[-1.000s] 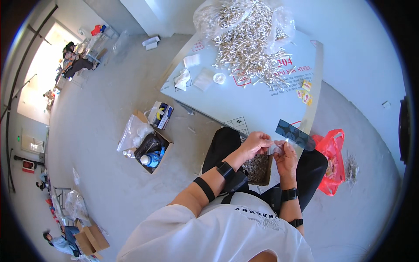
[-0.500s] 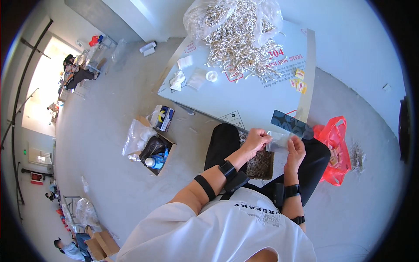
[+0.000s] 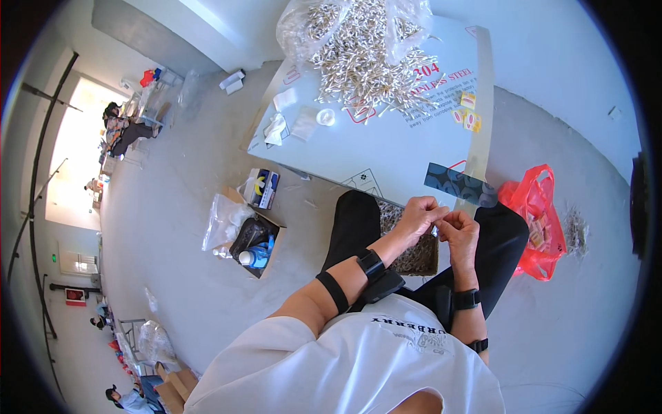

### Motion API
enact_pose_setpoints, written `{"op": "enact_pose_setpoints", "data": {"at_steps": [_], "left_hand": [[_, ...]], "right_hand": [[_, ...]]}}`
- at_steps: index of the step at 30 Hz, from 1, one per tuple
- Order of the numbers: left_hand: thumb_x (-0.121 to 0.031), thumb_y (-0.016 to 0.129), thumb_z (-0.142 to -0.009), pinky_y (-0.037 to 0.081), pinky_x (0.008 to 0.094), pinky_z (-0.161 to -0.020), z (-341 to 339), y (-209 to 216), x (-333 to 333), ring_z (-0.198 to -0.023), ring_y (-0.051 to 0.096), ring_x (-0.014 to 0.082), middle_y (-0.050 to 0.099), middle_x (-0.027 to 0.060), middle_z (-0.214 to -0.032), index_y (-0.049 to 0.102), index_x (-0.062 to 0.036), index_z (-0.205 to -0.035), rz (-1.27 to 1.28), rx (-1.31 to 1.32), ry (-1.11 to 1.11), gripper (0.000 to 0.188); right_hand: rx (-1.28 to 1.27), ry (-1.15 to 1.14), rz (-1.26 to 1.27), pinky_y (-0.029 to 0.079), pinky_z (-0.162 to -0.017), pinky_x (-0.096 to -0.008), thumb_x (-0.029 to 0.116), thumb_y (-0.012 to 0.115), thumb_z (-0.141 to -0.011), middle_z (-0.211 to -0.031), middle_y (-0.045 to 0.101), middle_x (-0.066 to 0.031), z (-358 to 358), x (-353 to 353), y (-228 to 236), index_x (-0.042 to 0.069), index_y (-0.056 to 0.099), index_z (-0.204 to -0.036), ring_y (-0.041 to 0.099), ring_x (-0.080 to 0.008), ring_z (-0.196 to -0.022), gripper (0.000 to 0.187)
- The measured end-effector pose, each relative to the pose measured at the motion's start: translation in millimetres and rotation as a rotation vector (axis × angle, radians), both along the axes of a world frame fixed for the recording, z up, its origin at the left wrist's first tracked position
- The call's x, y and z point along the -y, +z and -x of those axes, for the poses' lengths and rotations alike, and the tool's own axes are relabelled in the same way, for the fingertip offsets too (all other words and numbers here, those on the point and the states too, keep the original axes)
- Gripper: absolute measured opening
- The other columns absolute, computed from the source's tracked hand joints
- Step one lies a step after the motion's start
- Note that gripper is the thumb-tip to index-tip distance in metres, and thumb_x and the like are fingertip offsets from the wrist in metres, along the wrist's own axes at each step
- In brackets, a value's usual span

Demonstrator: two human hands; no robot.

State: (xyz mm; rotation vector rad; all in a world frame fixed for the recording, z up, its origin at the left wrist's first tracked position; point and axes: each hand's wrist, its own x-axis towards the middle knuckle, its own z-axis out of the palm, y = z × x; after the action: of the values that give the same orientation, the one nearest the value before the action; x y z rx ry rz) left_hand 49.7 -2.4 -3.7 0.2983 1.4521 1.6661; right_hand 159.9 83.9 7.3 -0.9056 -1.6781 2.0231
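Over the front edge of the table my left hand (image 3: 418,219) and my right hand (image 3: 460,238) meet, fingertips pinched together. What they pinch is mostly hidden; the clear plastic bag seen earlier no longer shows plainly. Below them, between my knees, a box (image 3: 431,261) holds many thin pale sticks. Just beyond my fingers a dark, see-through patterned strip (image 3: 458,185) lies across the table corner. Farther back, a heap of cotton swabs (image 3: 369,76) spills from a large clear bag (image 3: 293,34).
The film-covered table (image 3: 407,155) also carries yellow-and-white packets (image 3: 469,103), a round white lid-like piece (image 3: 326,117) and a crumpled tissue (image 3: 274,130). A red plastic bag (image 3: 552,255) stands on the floor at right. An open carton (image 3: 272,259) with a blue bottle sits at left.
My hands have come together, the right moving left toward the left hand. The clear bag stretched between them before is now mostly out of sight. My view has shifted slightly.
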Motion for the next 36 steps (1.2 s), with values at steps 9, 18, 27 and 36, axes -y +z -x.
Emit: {"op": "enact_pose_setpoints", "data": {"at_steps": [9, 18, 27, 36], "left_hand": [[-0.015, 0.071, -0.088, 0.033, 0.0204, -0.039, -5, 6, -8, -0.045, 0.047, 0.0057, 0.054, -0.0005, -0.058, 0.057, -0.0052, -0.068, 0.020, -0.024, -0.091, 0.026], [-0.012, 0.072, -0.085, 0.038, 0.0231, -0.043, -5, 3, -18, -0.047, 0.048, 0.0080, 0.050, -0.0015, -0.056, 0.055, -0.0086, -0.065, 0.040, -0.018, -0.124, 0.026], [0.004, 0.068, -0.077, 0.043, 0.0276, -0.053, -1, 7, -35, -0.056, 0.050, 0.0105, 0.053, 0.0000, -0.063, 0.053, -0.0048, -0.070, 0.176, -0.854, -0.121, 0.019], [0.000, 0.069, -0.084, 0.040, 0.0197, -0.045, 3, 6, -93, -0.054, 0.053, 0.0039, 0.057, -0.0014, -0.062, 0.060, -0.0019, -0.079, -0.046, -0.858, -0.163, 0.011]], "right_hand": [[-0.019, 0.070, -0.074, 0.042, -0.052, -0.0225, 0.002, 0.060, -0.089, -0.065, 0.060, -0.0013, -11, -8, -10, -0.003, 0.065, -0.080, 0.053, -0.0069, -0.058, 0.011], [0.059, -0.080, -0.364, 0.037, -0.049, -0.0249, 0.008, 0.057, -0.082, -0.058, 0.055, -0.0014, -13, -20, -31, -0.002, 0.058, -0.067, 0.049, -0.0072, -0.055, 0.018], [0.027, -0.236, -0.606, 0.041, -0.051, -0.0328, 0.002, 0.066, -0.076, -0.060, 0.051, -0.0107, -14, -23, -25, -0.001, 0.059, -0.074, 0.052, -0.0113, -0.057, 0.008], [-0.138, -0.547, 0.540, 0.033, -0.045, -0.0204, 0.026, 0.068, -0.091, -0.071, 0.058, -0.0019, -26, -39, -14, 0.000, 0.063, -0.083, 0.043, -0.0047, -0.053, 0.028]]}}
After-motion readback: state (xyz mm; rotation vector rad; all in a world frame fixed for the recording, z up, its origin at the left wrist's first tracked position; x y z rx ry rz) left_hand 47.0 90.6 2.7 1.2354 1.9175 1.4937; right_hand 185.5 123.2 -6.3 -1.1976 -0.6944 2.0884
